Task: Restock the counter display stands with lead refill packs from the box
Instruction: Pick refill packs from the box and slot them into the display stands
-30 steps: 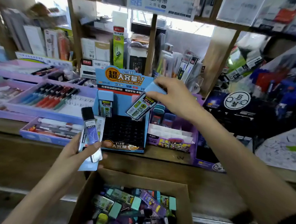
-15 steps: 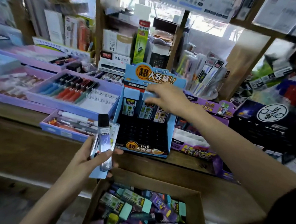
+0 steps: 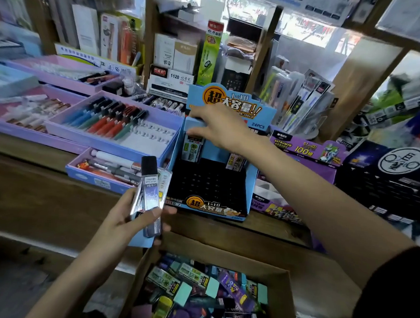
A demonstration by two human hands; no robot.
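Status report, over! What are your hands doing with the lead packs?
Left hand grips spare packs near the box. Right hand pinches a blue-capped pack at the back row of the blue stand. Stand mostly empty. Nothing in the way.

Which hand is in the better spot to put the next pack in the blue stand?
Probably the right. The right hand is up at the blue stand, pinching a pack in its back row. The left hand sits lower, holding spare packs.
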